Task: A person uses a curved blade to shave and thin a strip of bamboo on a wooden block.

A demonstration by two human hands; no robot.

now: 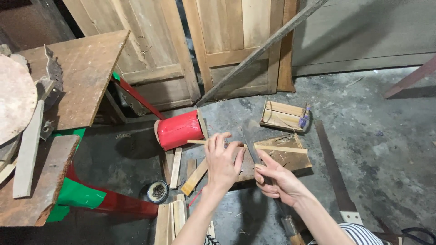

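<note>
At mid-frame I see my left hand (222, 161) pinching a thin wooden strip (272, 148) whose long axis runs left to right. My right hand (277, 181), just below it, grips a big knife (251, 136), blade pointing up across the strip.

Saw (334, 170) right of wooden tray (282, 115)

Bare forearms, both hands ungloved; striped black-white garment (361, 234) at lower right.
</note>
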